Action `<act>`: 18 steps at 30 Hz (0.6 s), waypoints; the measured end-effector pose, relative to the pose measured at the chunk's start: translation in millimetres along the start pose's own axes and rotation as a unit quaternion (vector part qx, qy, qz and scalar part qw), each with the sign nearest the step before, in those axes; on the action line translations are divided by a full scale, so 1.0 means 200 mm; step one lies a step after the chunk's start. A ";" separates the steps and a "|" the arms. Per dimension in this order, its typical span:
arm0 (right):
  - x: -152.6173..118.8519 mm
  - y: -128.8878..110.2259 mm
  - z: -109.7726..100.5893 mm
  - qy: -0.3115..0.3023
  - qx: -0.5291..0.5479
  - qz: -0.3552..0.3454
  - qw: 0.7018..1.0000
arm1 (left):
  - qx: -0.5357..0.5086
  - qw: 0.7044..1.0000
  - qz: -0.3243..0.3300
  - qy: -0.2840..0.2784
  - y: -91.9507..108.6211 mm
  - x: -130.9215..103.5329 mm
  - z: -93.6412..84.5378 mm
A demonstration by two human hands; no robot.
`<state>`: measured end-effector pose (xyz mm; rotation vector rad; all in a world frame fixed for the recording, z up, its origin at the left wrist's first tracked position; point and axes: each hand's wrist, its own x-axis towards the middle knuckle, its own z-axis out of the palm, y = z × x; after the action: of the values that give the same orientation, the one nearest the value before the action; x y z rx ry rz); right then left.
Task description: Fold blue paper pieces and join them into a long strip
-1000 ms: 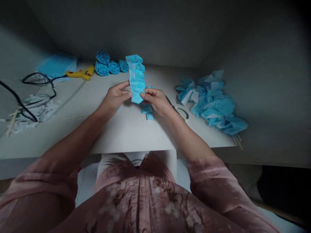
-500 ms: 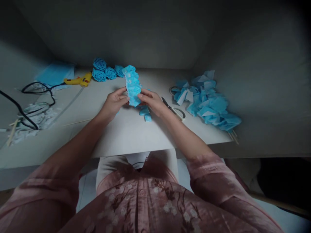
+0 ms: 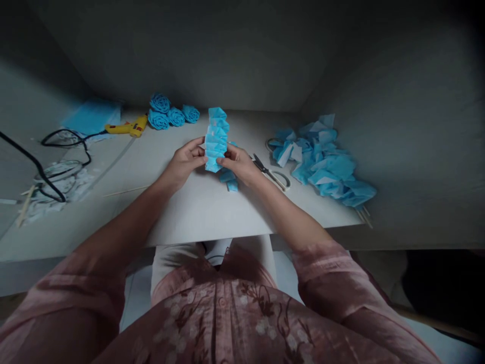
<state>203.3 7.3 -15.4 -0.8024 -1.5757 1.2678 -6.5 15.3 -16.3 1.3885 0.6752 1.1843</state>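
At the near side of the table [image 3: 212, 217], a few small blue pieces [image 3: 232, 185] lie by the two hands, too covered to count. Left hand [image 3: 186, 161] and right hand [image 3: 240, 163] are nearly closed, each pinching one side of the single pleated blue strip [image 3: 216, 139] near its bottom, holding it upright above the tabletop. One pair of scissors [image 3: 271, 173] lies just beside the right hand, blades parted. Farther back sit four blue rosettes [image 3: 176, 117], touching or close together, and one yellow glue gun [image 3: 139, 126].
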 end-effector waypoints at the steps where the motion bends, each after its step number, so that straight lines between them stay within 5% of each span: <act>1: 0.00 0.00 0.00 -0.003 0.002 0.002 1.000 | 0.001 1.000 0.001 -0.004 0.00 0.00 0.00; 13: -0.03 -0.08 0.01 0.013 0.107 0.054 0.993 | 0.013 1.000 0.006 0.019 0.01 0.02 -0.03; 18: -0.02 -0.11 -0.02 0.122 0.111 0.050 0.985 | 0.020 0.993 0.034 0.114 0.05 0.07 -0.14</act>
<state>209.9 -0.3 4.0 -0.8653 -1.1885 1.3349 -29.7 37.1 -7.0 1.3297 0.8206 1.4051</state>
